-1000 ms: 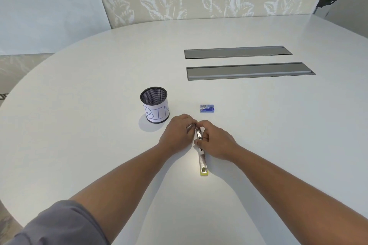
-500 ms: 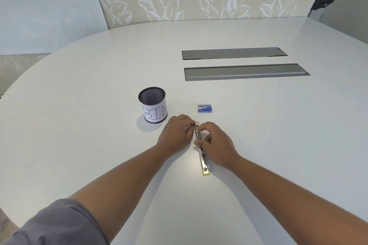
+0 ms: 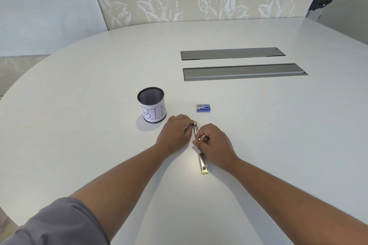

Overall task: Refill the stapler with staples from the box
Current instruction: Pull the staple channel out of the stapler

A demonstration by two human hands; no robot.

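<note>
The stapler (image 3: 202, 160) lies flat on the white table (image 3: 79, 105), swung fully open into one long metal strip with yellow ends. My left hand (image 3: 174, 135) grips its far half from the left. My right hand (image 3: 216, 146) pinches at the middle of the strip with thumb and forefinger; a small metal glint shows between those fingertips, too small to identify. The blue staple box (image 3: 203, 108) sits closed on the table just beyond the stapler, touching neither hand.
A black mesh cup (image 3: 151, 107) with a paper label reading "BIN" stands left of the box, close to my left hand. Two grey cable-port lids (image 3: 245, 71) are set into the table farther back. A leaf-patterned wall stands behind.
My right hand has slid a little toward me along the stapler, baring more of its far end. The left hand and the box have stayed put.
</note>
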